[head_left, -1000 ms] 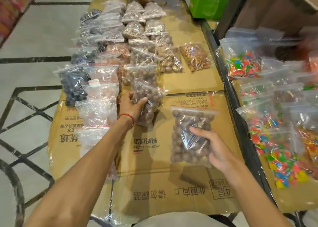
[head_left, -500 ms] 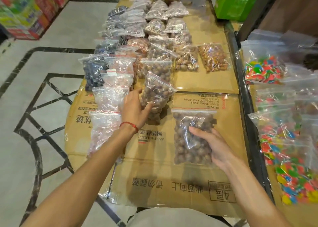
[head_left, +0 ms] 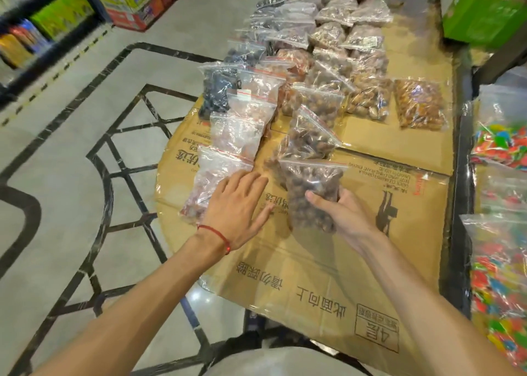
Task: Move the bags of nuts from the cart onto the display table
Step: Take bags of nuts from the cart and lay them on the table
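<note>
Cardboard sheets under clear film cover the display table (head_left: pixel 328 275), and the widest bare stretch lies at the near end, in front of both hands and to the right of the held bag, running up to the dark rail (head_left: pixel 456 204) that bounds the table's right side. Beyond that rail lie bags of coloured candy (head_left: pixel 499 261). The table's left edge curves close beside a column of pale bags (head_left: pixel 236 133), with grey patterned floor (head_left: pixel 85 176) open past it. Further back the surface is crowded with overlapping rows of nut bags, a tilted bag (head_left: pixel 308 136) nearest, an orange-brown bag (head_left: pixel 419 104) alone on the right, and a green box (head_left: pixel 482 13) at the far corner. The right hand (head_left: pixel 345 216) grips 1 bag of nuts (head_left: pixel 310 187) upright, thumb across its front, fingers curled behind, seal edge pointing away; whether its bottom touches the cardboard cannot be told. It stands just in front of the tilted bag. The left hand (head_left: pixel 236 201), a red string bracelet (head_left: pixel 216 233) at the wrist, lies flat and palm down, fingers straight and spread, fingertips resting on the nearest pale bag (head_left: pixel 211 176), holding nothing.
</note>
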{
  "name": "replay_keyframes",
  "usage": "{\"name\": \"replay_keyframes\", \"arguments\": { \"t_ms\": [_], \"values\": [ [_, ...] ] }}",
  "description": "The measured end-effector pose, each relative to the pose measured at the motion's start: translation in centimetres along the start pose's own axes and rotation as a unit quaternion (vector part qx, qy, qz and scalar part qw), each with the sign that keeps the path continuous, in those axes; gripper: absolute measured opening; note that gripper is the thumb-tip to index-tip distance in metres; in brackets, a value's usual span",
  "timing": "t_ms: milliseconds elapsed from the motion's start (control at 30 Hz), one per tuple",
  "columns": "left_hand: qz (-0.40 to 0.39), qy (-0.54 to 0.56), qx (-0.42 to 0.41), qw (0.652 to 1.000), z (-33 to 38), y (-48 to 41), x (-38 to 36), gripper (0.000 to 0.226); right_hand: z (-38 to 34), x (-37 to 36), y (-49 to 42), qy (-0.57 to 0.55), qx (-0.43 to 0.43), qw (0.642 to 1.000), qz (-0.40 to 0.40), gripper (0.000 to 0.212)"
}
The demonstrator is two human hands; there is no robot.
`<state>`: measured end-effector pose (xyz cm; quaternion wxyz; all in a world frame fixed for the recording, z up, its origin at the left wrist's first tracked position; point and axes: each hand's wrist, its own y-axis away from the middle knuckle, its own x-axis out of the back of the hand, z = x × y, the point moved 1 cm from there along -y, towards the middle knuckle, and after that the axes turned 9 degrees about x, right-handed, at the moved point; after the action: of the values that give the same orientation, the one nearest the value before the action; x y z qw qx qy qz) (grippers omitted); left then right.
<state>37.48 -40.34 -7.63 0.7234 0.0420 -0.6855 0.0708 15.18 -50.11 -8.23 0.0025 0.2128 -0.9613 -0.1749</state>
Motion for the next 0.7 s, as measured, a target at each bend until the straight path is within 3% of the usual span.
{"name": "replay_keyframes", "arguments": {
  "t_ms": [200, 567, 700],
  "values": [
    [-0.016, 0.004, 0.025, 1.000, -1.2, 0.9, -0.1, 0.062, 0.4, -1.3, -4.3, 0.012, 0.008, 1.000, 0.000, 0.050],
    [-0.026, 0.027, 0.017, 0.999, -1.7, 0.3, -0.3, 0.055, 1.3, -1.4, -5.6, 0.053, 0.014, 0.996, 0.076, 0.043],
    [-0.028, 0.039, 0.001, 0.999, -1.5, 0.1, -0.3, 0.051, 1.9, -1.1, -4.6, 0.146, 0.001, 0.986, 0.076, 0.090]
  ]
}}
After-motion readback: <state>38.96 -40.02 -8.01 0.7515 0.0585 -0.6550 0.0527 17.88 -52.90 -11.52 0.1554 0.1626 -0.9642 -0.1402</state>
